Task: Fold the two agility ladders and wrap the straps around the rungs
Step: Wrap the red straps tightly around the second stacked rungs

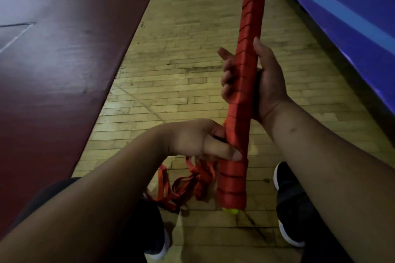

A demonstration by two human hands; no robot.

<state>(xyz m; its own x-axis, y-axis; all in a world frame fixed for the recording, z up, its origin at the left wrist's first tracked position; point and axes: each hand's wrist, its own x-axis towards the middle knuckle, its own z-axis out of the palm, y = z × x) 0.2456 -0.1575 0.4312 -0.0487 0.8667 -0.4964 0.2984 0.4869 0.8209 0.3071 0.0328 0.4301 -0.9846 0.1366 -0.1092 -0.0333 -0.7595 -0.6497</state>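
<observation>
Around bundle (249, 28): left hand (198, 141) low, right hand (267, 83) higher.

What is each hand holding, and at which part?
Both hold the strap-wrapped bundle of rungs: the right hand at its middle, the left hand lower down.
</observation>
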